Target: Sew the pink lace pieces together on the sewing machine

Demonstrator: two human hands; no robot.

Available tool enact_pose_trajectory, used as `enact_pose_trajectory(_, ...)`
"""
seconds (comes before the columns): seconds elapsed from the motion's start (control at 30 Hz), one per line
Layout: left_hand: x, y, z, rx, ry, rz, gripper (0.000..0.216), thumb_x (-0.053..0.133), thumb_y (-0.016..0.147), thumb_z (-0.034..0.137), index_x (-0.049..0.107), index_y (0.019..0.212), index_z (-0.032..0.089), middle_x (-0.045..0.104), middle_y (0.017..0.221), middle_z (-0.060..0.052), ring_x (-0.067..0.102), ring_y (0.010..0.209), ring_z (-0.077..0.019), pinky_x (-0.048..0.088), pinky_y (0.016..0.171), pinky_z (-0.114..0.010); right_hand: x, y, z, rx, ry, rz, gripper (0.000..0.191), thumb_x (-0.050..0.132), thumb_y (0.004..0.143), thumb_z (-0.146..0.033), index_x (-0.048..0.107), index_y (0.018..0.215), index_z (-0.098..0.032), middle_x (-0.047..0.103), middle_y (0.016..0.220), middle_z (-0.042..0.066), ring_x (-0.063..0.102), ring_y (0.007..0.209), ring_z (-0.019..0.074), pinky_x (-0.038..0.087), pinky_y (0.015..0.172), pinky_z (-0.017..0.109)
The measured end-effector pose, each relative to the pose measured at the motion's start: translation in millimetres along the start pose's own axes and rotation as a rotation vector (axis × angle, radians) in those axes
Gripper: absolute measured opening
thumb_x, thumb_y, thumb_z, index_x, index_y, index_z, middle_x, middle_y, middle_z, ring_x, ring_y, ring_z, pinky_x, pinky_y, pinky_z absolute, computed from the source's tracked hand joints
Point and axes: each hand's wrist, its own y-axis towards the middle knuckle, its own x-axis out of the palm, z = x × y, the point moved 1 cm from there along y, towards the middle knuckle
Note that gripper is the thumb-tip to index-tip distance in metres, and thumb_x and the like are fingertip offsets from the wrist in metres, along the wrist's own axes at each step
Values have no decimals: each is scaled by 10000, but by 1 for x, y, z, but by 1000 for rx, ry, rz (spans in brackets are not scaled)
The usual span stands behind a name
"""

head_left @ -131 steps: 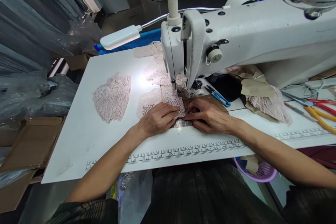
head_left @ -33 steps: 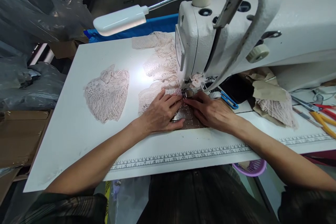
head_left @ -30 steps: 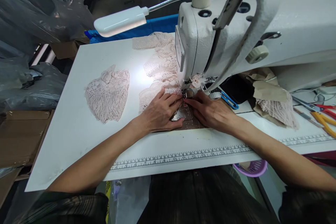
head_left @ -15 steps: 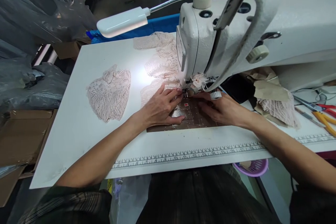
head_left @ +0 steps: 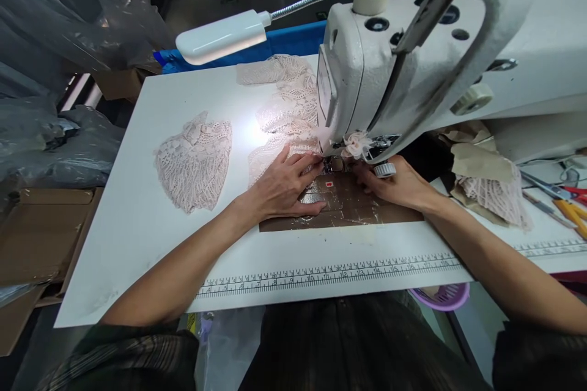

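My left hand [head_left: 284, 186] lies flat with fingers stretched out, pressing pale pink lace [head_left: 279, 149] against the table just left of the presser foot [head_left: 334, 164] of the white sewing machine [head_left: 413, 67]. My right hand [head_left: 398, 183] rests right of the foot, under the machine arm, fingers extended toward the needle; its fingertips are partly hidden. A brown taped plate [head_left: 348, 211] lies bare between and in front of both hands.
A separate pink lace piece [head_left: 195, 156] lies on the white table [head_left: 151, 244] at left. A lamp [head_left: 220, 46] shines over the work. More lace and brown paper [head_left: 486, 180], scissors and yellow-handled tools [head_left: 566, 204] sit right. A ruler strip [head_left: 330, 269] runs along the front edge.
The lace has fed back under the foot, uncovering the brown plate. My right hand slid right and back beneath the machine arm. The view has shifted closer and slightly left.
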Motion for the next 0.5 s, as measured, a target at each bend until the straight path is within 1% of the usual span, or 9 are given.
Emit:
enact_pose_trajectory(0.1, 1, -1, -3, -15, -37, 5, 587, 529, 881, 576, 539, 1265, 131, 587, 1230, -156, 580, 1092, -289, 347, 1071, -595, 6, -2, 9, 47, 44, 75, 153, 546, 872, -319, 569, 818, -178, 596, 726, 30, 578, 604, 161, 478, 555, 281)
enact_pose_trajectory(0.17, 1, -2, -5, -30, -72, 18, 547, 535, 892, 545, 537, 1274, 153, 590, 1242, -137, 578, 1111, -274, 322, 1098, -595, 8, -3, 10, 60, 68, 89, 111, 543, 853, -285, 574, 856, -179, 597, 737, 29, 594, 595, 164, 494, 560, 290)
enact_pose_trajectory(0.27, 1, -2, -8, -72, -131, 37, 422, 498, 942, 454, 551, 1272, 196, 588, 1277, -101, 571, 1141, -241, 287, 1130, -589, 6, -4, 5, 45, 58, 103, 112, 539, 829, -268, 584, 879, -179, 602, 752, 37, 609, 611, 183, 506, 574, 311)
enact_pose_trajectory(0.37, -1, -1, -11, -126, -206, 30, 337, 446, 979, 372, 587, 1243, 219, 582, 1303, -83, 536, 1206, -236, 336, 1112, -559, 4, -6, -3, -11, -27, 113, 113, 533, 819, -248, 608, 869, -180, 615, 783, 52, 621, 674, 207, 513, 616, 330)
enact_pose_trajectory(0.43, -3, 0, -15, -150, -253, 14, 317, 434, 985, 347, 618, 1209, 218, 592, 1290, -82, 525, 1222, -238, 391, 1080, -523, 4, -8, -7, -74, -82, 110, 126, 521, 829, -230, 628, 873, -178, 632, 858, 69, 634, 742, 215, 526, 678, 339)
enact_pose_trajectory(0.5, -6, 4, -23, -156, -297, 0, 294, 461, 973, 352, 654, 1150, 216, 621, 1237, -78, 549, 1185, -239, 442, 1038, -491, 6, -12, -9, -153, -141, 90, 165, 493, 861, -228, 646, 878, -170, 635, 955, 96, 639, 832, 227, 531, 752, 350)
